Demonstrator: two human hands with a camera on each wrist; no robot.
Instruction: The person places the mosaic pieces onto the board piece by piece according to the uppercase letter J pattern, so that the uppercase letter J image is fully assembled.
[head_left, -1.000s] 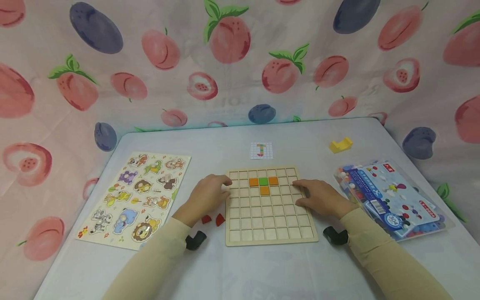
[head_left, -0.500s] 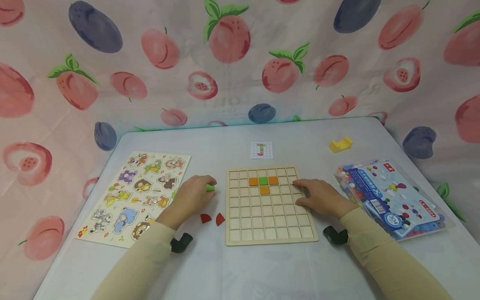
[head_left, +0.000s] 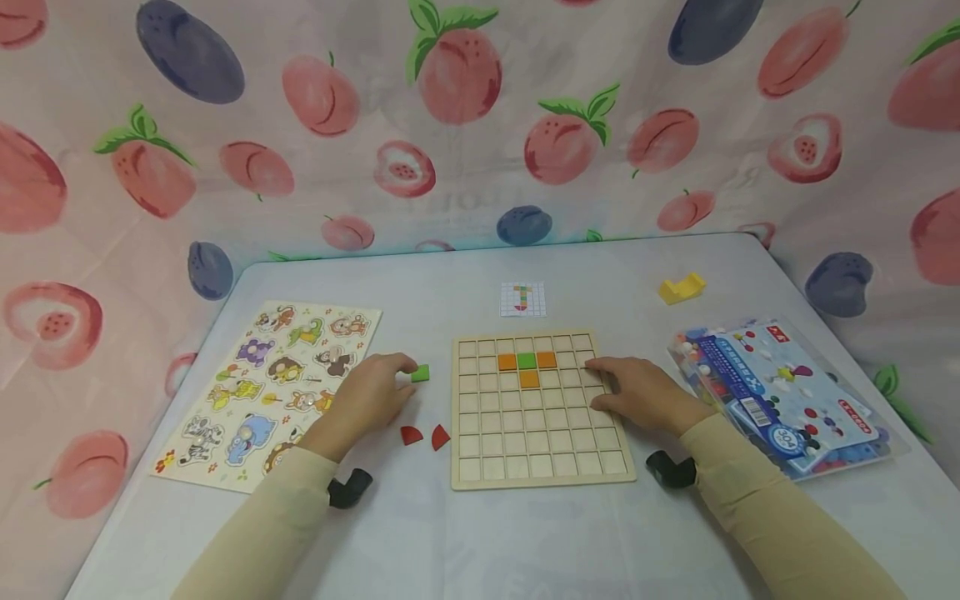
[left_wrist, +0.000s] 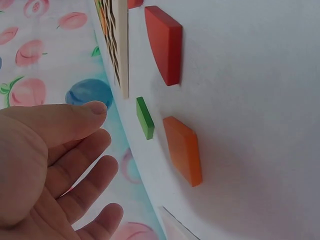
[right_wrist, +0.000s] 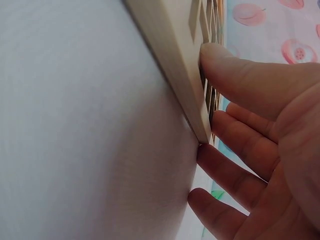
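Note:
A wooden grid board (head_left: 543, 472) lies flat, with an orange tile (head_left: 507, 362), a green tile (head_left: 527, 361) and further orange tiles in its cells. Off its left side, my left hand (head_left: 372, 392) hovers with relaxed fingers by a loose green square tile (head_left: 420, 372). The left wrist view shows a gap between the fingers and that tile, plus a loose orange tile (left_wrist: 182, 150) that my hand hides from the head view. Two red quarter-circle pieces (head_left: 439, 437) lie nearer me. My right hand (head_left: 637, 393) rests on the board's right edge, thumb (right_wrist: 217, 59) on top.
A small pattern card (head_left: 522, 299) lies behind the board. At the left is an animal puzzle board (head_left: 243, 400). On the right stand a clear box with a blue label (head_left: 795, 392) and a yellow plastic piece (head_left: 682, 289). A fruit-print cloth hangs behind.
My left hand has moved left, away from the board's left edge. The loose green tile beside its fingertips has come into sight. My right hand has stayed at the board's right edge.

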